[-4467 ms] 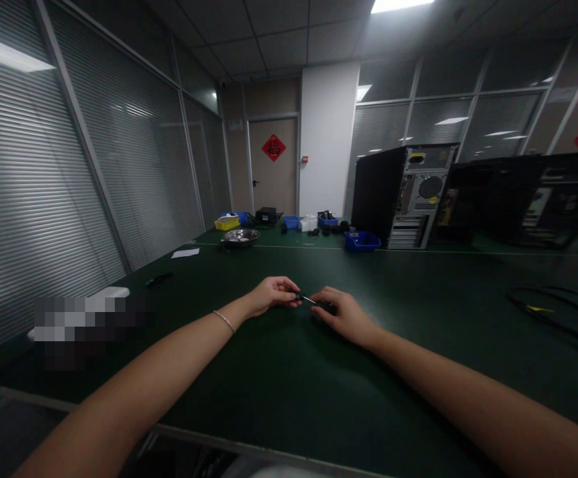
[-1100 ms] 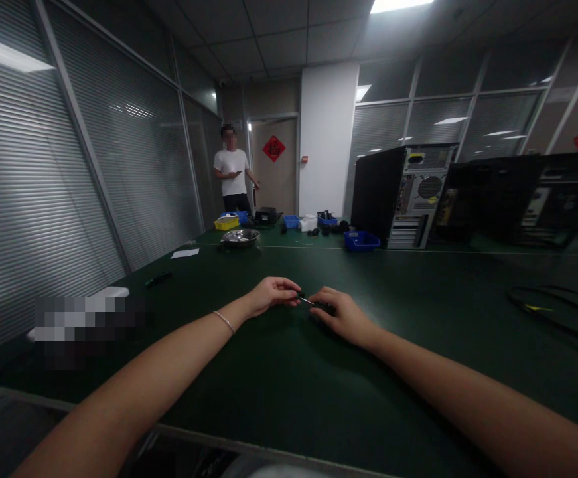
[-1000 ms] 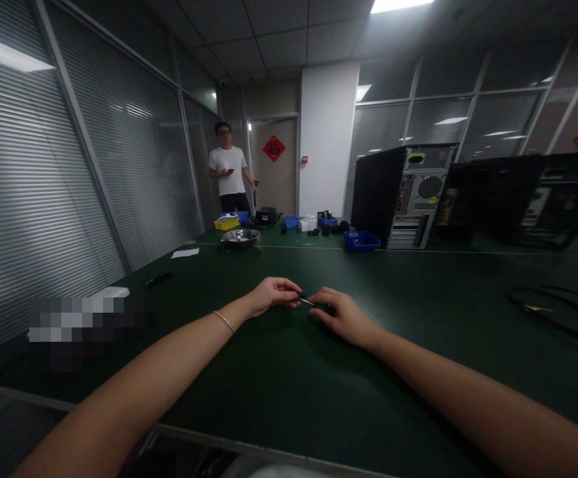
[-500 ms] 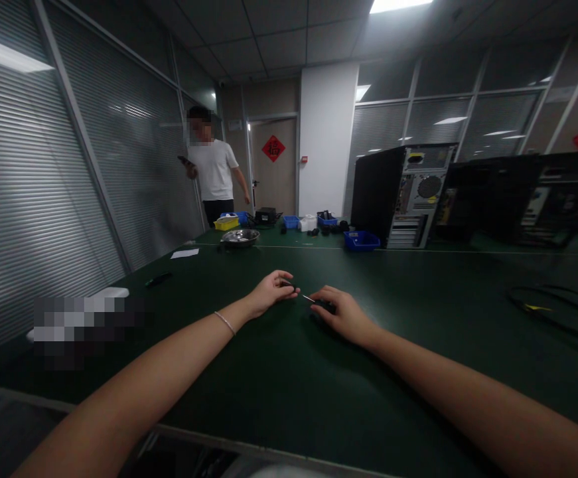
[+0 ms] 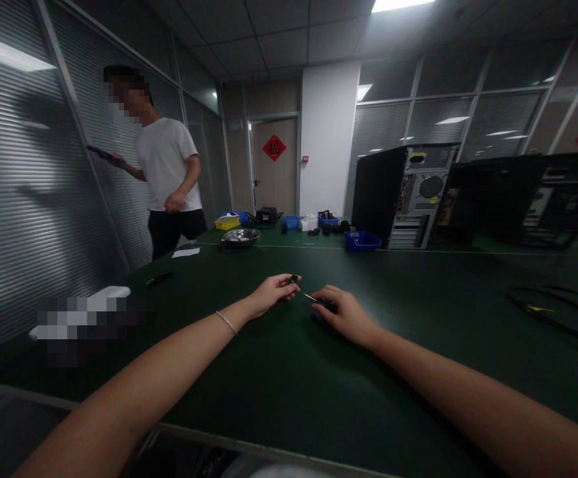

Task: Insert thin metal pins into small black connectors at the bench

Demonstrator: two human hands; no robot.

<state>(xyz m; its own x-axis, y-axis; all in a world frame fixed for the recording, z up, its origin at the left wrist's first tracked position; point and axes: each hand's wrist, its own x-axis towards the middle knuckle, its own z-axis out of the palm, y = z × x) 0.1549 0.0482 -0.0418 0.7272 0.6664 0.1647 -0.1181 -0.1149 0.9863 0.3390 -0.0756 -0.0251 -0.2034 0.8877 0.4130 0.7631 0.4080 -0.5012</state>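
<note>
Over the green tabletop (image 5: pixel 269 372), my left hand (image 5: pixel 272 295) pinches a small dark piece (image 5: pixel 294 278) between its fingertips; its kind is too small to make out. My right hand (image 5: pixel 346 312) is closed around the dark handle of a screwdriver (image 5: pixel 309 297). The thin metal shaft points left, toward my left fingertips. Whether its tip touches the small piece I cannot tell. Most of the handle is hidden by my right fingers.
A dark green-marked tool (image 5: pixel 160 279) and white paper (image 5: pixel 186 253) lie left. Farther back are a metal bowl (image 5: pixel 240 238), a yellow bin (image 5: pixel 227 222) and a blue bin (image 5: pixel 363 241). A computer tower (image 5: pixel 403 196) stands right, cables (image 5: pixel 557 312) nearer. A person (image 5: pixel 169 166) walks at left.
The small dark piece has turned and now sits higher at my left fingertips. My right hand has barely moved. The person in white has come closer and moved left.
</note>
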